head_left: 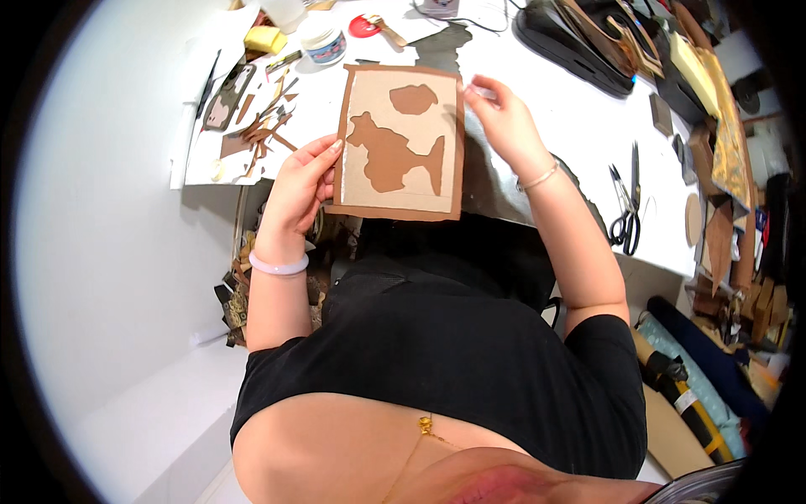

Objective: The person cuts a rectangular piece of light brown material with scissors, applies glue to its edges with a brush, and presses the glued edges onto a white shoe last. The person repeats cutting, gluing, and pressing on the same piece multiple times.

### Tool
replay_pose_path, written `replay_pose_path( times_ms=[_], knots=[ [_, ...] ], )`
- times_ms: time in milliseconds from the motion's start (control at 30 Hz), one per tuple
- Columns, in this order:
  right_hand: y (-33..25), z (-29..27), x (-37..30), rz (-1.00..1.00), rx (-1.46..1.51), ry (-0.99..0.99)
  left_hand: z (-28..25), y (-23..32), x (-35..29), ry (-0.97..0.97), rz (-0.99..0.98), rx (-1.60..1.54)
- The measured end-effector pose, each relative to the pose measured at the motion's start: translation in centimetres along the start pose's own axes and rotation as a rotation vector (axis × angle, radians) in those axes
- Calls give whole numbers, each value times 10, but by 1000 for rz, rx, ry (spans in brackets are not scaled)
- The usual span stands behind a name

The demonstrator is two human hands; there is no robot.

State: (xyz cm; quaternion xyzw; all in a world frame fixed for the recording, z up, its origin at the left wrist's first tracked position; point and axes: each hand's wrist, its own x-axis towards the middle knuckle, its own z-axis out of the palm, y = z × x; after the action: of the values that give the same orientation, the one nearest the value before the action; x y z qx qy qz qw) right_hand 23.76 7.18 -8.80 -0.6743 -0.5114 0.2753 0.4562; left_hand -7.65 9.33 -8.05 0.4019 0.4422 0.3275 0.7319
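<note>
My left hand (306, 186) grips the left edge of a flat rectangular panel (382, 92), thumb on top. Its beige face carries brown irregular shapes, one large (386, 160) and one small rounded (413, 99). I cannot tell whether these are cutouts or pieces laid on. A brown leather-like border (457, 160) runs around the beige, and a whitish line follows its left side. By the panel's upper right corner is my right hand (508, 126), fingers bent, thumb and index tips slightly apart beside the edge. Nothing shows between them. The panel tilts over the table's near edge.
On the white table (537, 76) lie brown scraps (262, 134), a phone (230, 97) and a white tub (323, 44) at left. A red lid (364, 26) with a brush-like tool lies behind. Black scissors (628, 206) are at right, below a black bag-like object (571, 46).
</note>
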Motion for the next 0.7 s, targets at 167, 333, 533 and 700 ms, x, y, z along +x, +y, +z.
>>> replay_pose_path(
  times_ms=[167,333,533,700],
  knots=[
    [7,51,110,-567,-434,96,-38,8,26,-9,-73,191],
    [13,120,181,-539,-823,-59,-43,20,50,81,83,505],
    [7,107,205,-522,-642,-23,-78,38,61,361,435,663],
    [-43,83,198,-356,-15,18,-85,41,93,401,555,784]
  ],
)
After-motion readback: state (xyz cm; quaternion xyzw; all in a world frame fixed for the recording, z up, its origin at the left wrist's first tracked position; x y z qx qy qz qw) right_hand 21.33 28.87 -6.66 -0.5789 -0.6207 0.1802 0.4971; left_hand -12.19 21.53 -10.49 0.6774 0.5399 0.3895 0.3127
